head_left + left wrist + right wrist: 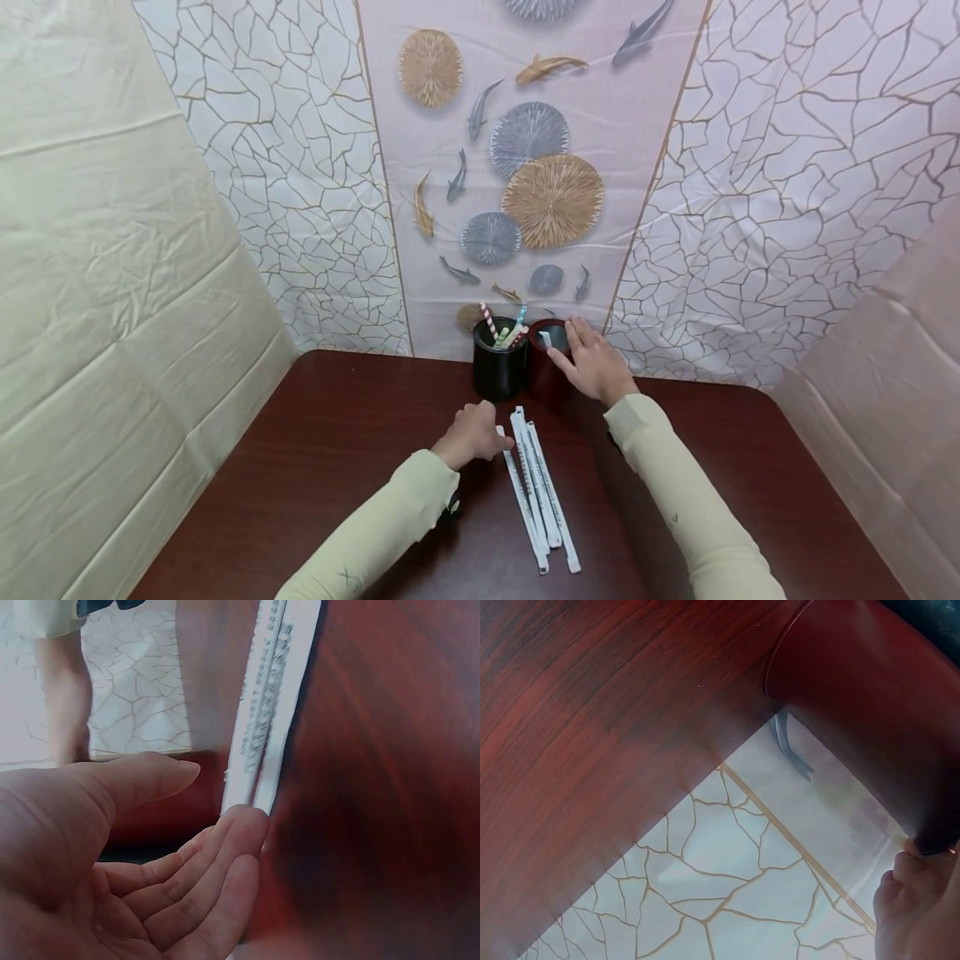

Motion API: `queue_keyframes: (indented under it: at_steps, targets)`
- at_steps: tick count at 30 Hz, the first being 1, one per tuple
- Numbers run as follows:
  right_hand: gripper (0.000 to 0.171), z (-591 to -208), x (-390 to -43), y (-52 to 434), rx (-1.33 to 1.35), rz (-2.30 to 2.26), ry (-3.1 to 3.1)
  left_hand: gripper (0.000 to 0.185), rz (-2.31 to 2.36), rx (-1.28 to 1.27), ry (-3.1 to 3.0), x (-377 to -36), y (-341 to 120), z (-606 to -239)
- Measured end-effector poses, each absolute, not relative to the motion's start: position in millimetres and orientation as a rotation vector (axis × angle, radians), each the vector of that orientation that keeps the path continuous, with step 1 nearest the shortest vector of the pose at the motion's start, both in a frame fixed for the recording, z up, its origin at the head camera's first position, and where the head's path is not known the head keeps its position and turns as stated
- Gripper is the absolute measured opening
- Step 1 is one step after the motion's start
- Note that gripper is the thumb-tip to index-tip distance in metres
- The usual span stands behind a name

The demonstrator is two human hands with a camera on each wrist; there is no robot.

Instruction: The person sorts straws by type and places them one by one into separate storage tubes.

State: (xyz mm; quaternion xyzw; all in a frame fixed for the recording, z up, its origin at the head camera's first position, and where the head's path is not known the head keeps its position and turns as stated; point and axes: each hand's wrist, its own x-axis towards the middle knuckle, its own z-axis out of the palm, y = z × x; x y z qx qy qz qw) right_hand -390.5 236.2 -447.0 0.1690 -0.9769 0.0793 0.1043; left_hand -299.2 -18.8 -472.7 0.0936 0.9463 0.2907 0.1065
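Up close from the wrist, loosely open left hand (135, 877) fingertips touching wrapped straws (266, 727); right hand (592, 360) gripping dark-red cup (870, 712).

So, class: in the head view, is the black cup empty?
No: the black cup holds several coloured straws that stick up above its rim.

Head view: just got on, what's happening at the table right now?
A person works at a dark wooden table. The left hand touches the top of a row of wrapped straws. The right hand rests on the rim of a red cup, which stands beside a black cup holding unwrapped straws.
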Motion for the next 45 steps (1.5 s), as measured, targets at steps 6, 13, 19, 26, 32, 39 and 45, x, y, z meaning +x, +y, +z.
queue_keyframes:
  at_steps: [6, 13, 19, 26, 32, 39, 45]
  targets:
    - [0.085, -446.7, -390.4, 236.3, 0.500, 0.241, -2.870, 0.032, 0.885, 0.197, 2.733, -305.4, -13.3, -494.1]
    - [0.086, -446.9, -390.8, 237.0, 0.494, 0.241, -2.878, 0.030, 0.927, 0.113, 2.720, -307.4, -6.9, -501.0]
    - [0.086, -446.7, -392.1, 237.9, 0.502, 0.239, -2.865, 0.030, 0.943, 0.101, 2.724, -307.7, -2.2, -504.3]
    - [0.086, -446.1, -392.6, 237.5, 0.503, 0.233, -2.855, 0.031, 1.062, 0.050, 2.692, -305.4, -1.1, -502.5]
    - [0.086, -448.2, -392.4, 237.3, 0.505, 0.233, -2.862, 0.028, 1.155, 0.004, 2.618, -307.9, -4.8, -506.4]
    - [0.087, -450.0, -392.5, 236.7, 0.500, 0.235, -2.867, 0.022, 1.216, -0.038, 2.535, -305.9, -11.4, -499.7]
    - [0.088, -450.1, -391.0, 236.6, 0.501, 0.245, -2.868, 0.023, 1.249, -0.017, 2.522, -307.9, -20.9, -493.9]
